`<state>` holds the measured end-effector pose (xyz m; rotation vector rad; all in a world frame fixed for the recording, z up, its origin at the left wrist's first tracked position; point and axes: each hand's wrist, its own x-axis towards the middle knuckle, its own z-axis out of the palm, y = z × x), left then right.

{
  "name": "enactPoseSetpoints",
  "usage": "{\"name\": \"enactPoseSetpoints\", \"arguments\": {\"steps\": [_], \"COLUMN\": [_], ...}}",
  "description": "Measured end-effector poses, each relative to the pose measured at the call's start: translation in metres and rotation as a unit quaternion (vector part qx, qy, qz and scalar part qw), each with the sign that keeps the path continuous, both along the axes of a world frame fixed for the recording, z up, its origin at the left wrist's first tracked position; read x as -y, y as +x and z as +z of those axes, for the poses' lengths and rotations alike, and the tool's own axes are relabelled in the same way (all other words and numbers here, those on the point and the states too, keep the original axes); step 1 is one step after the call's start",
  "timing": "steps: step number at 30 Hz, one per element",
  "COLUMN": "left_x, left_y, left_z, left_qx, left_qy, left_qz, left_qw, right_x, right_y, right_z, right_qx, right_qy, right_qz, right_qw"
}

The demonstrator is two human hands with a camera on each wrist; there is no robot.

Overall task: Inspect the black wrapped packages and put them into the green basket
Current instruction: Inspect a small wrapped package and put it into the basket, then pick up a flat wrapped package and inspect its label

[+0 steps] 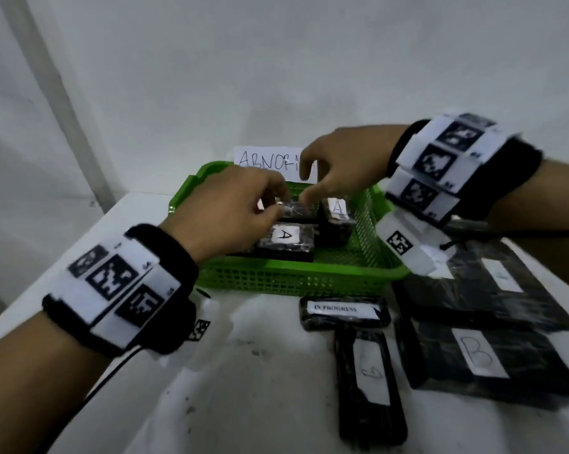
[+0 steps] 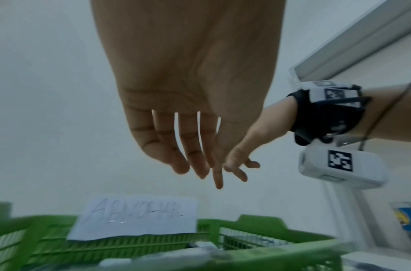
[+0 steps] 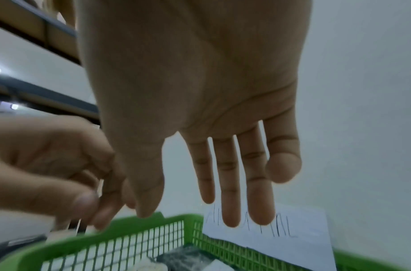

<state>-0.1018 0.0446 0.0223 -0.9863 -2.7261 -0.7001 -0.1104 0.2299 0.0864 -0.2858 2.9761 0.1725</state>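
Head view shows both hands, left hand (image 1: 230, 211) and right hand (image 1: 339, 165), with loose fingers (grasping nothing I can confirm) over a black package (image 1: 298, 209) in the green basket (image 1: 296, 276), where careless withdrawal could tip it.

Plain white wall (image 1: 276, 60) behind table (image 1: 244, 371)

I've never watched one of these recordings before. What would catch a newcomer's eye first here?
Probably the bright green basket at the back of the white table, with black wrapped packages marked "A" inside. Both hands, the left hand and the right hand, meet above it, fingers loose. To the right lie more black packages, one labelled "B", one "IN PROGRESS".
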Motion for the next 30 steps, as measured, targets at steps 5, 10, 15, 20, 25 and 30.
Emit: {"name": "enactPoseSetpoints", "arguments": {"steps": [5,10,15,20,25,30], "left_x": [-0.024,-0.044,-0.060,-0.050,-0.017,0.012], "left_y": [0.062,0.100,0.131,0.139,0.144,0.127], "left_z": [-0.010,-0.034,-0.064,-0.078,-0.078,-0.057], "left_qx": [0.011,0.187,0.216,0.288,0.349,0.286], "left_qy": [0.001,-0.254,-0.265,-0.115,0.058,0.248], "left_qz": [-0.055,-0.049,-0.007,-0.018,-0.033,-0.039], "left_qw": [0.998,0.948,0.940,0.951,0.935,0.925], "right_x": [-0.025,-0.043,-0.060,-0.064,-0.043,-0.028], "right_y": [0.060,0.122,0.163,0.187,0.194,0.190], "right_z": [0.014,-0.023,-0.068,-0.089,-0.108,-0.103], "right_qx": [0.005,0.044,0.103,0.060,0.070,-0.001], "right_qy": [-0.066,-0.106,-0.190,-0.201,-0.198,-0.384], "right_qz": [-0.037,-0.062,-0.105,-0.115,-0.081,-0.082], "right_qw": [0.997,0.991,0.971,0.971,0.974,0.920]}}
